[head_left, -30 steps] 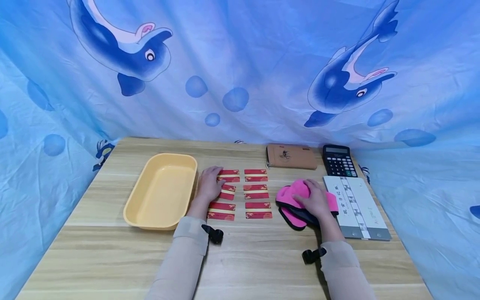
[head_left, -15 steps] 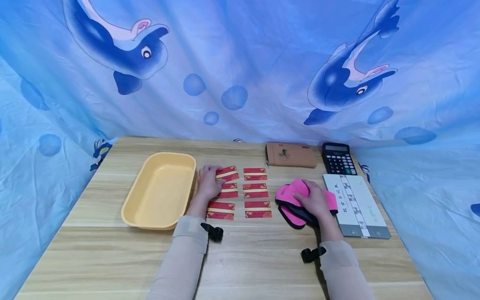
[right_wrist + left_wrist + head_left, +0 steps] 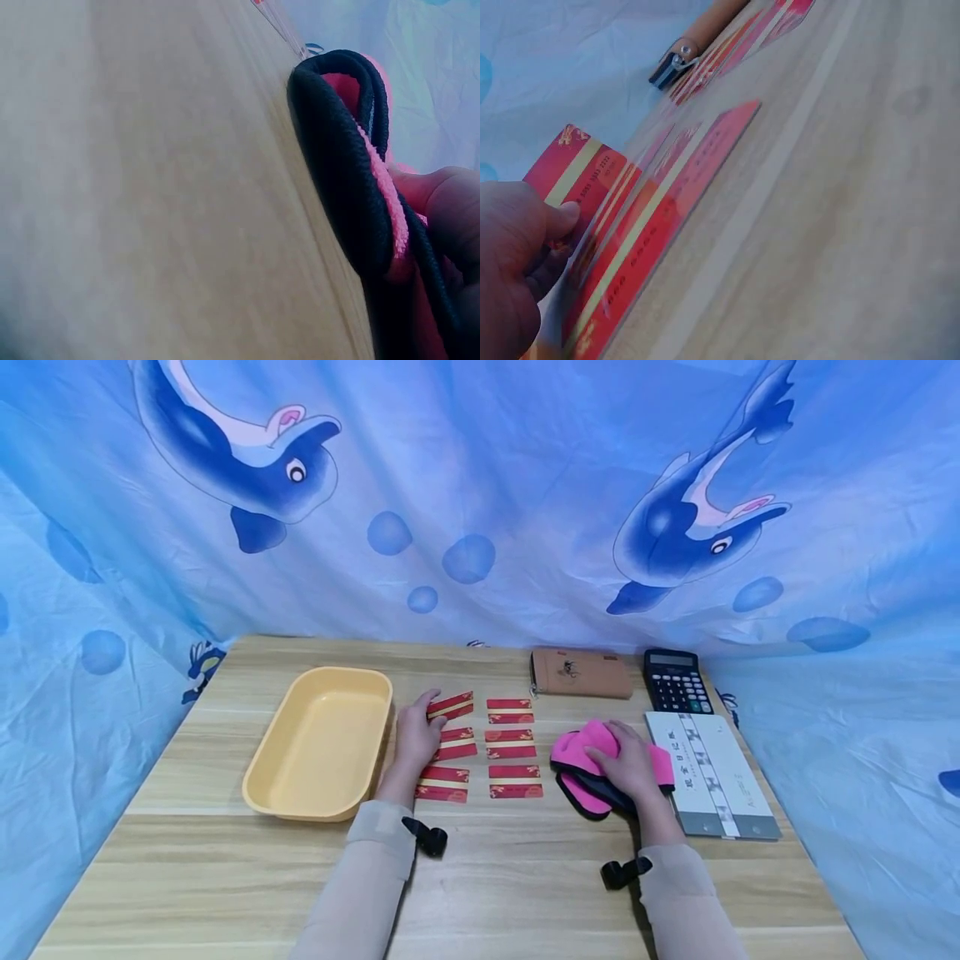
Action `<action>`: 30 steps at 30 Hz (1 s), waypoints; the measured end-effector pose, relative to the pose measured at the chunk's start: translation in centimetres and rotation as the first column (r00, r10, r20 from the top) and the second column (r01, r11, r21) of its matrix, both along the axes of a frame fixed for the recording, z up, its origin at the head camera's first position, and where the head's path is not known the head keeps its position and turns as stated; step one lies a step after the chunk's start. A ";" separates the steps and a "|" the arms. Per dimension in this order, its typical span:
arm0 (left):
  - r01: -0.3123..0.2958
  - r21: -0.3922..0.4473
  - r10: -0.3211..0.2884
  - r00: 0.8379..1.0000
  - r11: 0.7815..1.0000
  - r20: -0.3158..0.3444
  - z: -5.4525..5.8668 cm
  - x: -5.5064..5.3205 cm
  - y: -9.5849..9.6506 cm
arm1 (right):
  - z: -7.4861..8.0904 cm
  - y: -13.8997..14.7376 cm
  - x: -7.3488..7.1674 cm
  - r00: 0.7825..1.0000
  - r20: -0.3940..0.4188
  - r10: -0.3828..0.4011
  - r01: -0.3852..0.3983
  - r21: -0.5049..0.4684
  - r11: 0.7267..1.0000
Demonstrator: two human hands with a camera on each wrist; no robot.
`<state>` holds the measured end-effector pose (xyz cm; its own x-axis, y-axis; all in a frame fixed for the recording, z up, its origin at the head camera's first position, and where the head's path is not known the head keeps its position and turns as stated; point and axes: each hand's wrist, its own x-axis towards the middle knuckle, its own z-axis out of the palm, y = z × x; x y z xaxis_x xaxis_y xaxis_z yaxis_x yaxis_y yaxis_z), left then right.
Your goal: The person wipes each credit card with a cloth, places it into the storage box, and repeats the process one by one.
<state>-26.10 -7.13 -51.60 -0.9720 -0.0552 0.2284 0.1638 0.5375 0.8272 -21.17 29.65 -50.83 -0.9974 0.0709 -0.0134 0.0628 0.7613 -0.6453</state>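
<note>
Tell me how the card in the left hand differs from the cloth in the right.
The card is red with a gold stripe; the cloth is pink with black edging. The card is flat, the cloth bunched. The card looks smaller than the cloth. Both are gripped.

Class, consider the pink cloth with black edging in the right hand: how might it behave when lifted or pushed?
The pink cloth would probably flop when lifted, since it lies in soft folds. Pushed across the table, it would likely bunch rather than roll, given its uneven layers. Its fuzzy-looking surface suggests little slipping.
</note>
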 end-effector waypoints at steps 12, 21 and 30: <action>0.056 0.437 -0.144 0.975 0.898 0.171 4.3 2.1 3.0 | 0.1 0.4 0.1 1.000 -0.011 0.017 -0.018 -0.080 0.997; 0.059 0.586 -0.235 0.945 0.808 0.228 7.7 4.1 3.4 | 0.1 0.6 1.2 0.989 -0.149 0.020 -0.051 -0.204 0.978; 0.065 0.599 -0.239 0.947 0.798 0.215 9.1 6.1 2.7 | 1.7 -0.5 2.4 0.962 -0.266 0.062 -0.151 -0.327 0.933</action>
